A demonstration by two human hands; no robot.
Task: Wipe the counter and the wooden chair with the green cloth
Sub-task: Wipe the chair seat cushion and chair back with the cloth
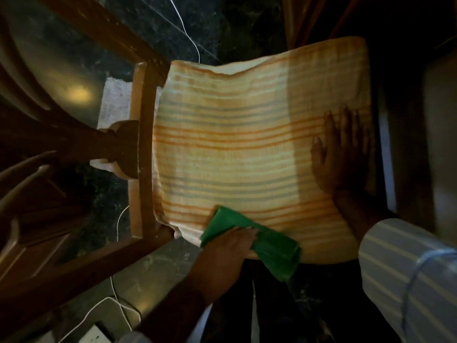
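Head view: chair stage underway, left hand (231,246) gripping green cloth (262,241) at striped cushion (237,149) edge, right hand (340,154) flat and open on it; wooden chair (141,144) frame apparently unwiped, counter unseen.

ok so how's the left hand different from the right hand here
The left hand presses the green cloth at the near edge of the striped cushion; the right hand holds nothing. The left hand's fingers curl over the cloth; the right hand lies flat, fingers spread, by the cushion's right edge. Both rest on the cushion.
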